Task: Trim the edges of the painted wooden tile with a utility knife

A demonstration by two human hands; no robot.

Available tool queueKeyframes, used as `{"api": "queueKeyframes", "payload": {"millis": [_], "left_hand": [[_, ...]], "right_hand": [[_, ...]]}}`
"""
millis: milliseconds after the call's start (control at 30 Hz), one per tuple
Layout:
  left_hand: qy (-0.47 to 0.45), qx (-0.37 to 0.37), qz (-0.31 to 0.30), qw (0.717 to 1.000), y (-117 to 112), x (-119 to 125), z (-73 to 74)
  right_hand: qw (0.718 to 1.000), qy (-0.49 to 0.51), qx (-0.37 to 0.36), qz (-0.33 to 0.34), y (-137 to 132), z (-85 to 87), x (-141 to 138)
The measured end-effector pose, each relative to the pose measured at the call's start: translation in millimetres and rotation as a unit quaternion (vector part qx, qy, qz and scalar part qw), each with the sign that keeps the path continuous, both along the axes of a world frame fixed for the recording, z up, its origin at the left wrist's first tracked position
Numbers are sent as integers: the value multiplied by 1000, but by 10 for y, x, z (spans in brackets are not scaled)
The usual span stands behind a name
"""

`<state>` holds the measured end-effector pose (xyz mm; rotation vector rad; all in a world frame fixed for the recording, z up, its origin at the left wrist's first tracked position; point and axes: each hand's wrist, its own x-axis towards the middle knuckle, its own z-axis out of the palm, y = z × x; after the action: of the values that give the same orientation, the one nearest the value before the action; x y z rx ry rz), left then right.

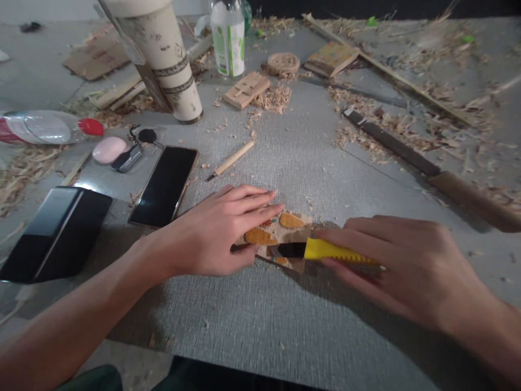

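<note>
Your open left hand (215, 233) pins orange-printed cardboard scrap (291, 224) flat; right hand (411, 266) grips yellow utility knife (329, 251), blade on scrap, cut seemingly unfinished.

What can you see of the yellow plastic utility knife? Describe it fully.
The yellow plastic utility knife has a ridged body and a black front section pointing left. It lies nearly level, gripped by the right hand, its black end over a printed brown cardboard piece that the left hand presses flat on the grey textured mat. The blade cannot be made out.
</note>
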<state>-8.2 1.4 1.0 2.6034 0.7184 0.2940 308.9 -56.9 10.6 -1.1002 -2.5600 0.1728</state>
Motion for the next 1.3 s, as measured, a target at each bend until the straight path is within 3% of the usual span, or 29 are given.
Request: {"api": "queueKeyframes", "payload": {"millis": [400, 1300], "left_hand": [[4, -10, 23, 1000, 81, -45, -87], [-14, -26, 10, 1000, 83, -18, -114]], "right_hand": [[997, -25, 73, -4, 59, 71, 27], [995, -49, 82, 3, -40, 44, -73]]}}
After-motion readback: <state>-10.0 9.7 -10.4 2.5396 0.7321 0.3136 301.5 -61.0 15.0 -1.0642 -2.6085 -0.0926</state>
